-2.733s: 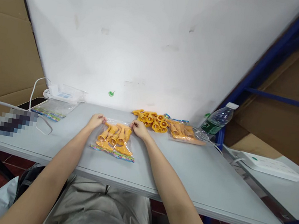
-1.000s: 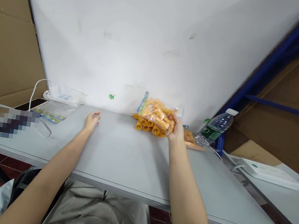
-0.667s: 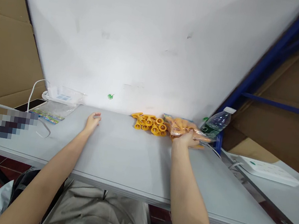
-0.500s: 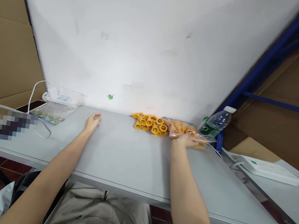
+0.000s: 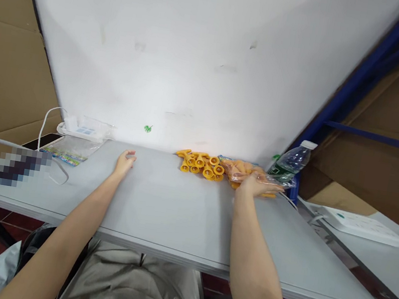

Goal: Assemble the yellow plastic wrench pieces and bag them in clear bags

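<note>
My left hand (image 5: 125,162) rests on the left part of the grey table, fingers loosely curled and apart, holding nothing. At the right, my right hand (image 5: 252,184) grips a clear plastic bag (image 5: 236,169) filled with orange pieces; its fingertips are partly hidden by the bag. A pile of yellow-orange, funnel-ended plastic pieces (image 5: 207,172) lies against the wall, left of the bag. More yellow pieces (image 5: 268,196) show under the bag and hand.
A water bottle (image 5: 291,161) leans behind the bag. On the left lie a phone (image 5: 42,141), a flat plastic bag (image 5: 70,149), a white power strip (image 5: 83,132) and cables. Another power strip (image 5: 365,227) sits on the right table. Cardboard (image 5: 4,68) stands at the left edge.
My right hand has shifted slightly right and up along the plastic bag, whose free edge has moved with it. My left hand stays in place.
</note>
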{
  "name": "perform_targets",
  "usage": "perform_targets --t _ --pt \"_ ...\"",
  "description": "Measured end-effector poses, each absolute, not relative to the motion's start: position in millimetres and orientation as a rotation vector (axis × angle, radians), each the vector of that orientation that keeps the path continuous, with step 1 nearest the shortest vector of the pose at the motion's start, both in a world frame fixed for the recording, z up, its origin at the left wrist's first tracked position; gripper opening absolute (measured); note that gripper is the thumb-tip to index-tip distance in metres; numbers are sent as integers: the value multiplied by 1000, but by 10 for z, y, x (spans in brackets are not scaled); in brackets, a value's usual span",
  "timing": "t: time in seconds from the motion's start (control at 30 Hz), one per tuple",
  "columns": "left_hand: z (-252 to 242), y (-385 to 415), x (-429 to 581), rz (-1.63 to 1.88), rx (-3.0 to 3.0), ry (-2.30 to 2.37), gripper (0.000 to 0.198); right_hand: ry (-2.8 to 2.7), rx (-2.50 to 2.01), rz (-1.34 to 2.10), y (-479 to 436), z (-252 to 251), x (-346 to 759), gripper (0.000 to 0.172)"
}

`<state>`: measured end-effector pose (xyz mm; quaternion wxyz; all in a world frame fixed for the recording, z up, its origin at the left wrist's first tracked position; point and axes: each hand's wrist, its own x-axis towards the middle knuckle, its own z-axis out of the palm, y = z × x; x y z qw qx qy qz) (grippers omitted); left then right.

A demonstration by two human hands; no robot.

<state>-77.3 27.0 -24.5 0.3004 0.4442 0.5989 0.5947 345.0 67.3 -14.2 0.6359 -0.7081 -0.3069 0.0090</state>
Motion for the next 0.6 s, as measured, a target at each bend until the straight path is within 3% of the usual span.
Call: perform_targets --t 0.17,0.47,0.6 --pt "-275 295 -785 1581 1195 1592 32 -486 -1719 42 519 -3 3409 85" --pt "-289 296 -783 1544 1245 1622 31 -591 -1840 -52 391 -30 3369 51" --pt "-297 302 -787 1532 1267 1642 29 -563 -1883 -40 377 -32 3364 47"
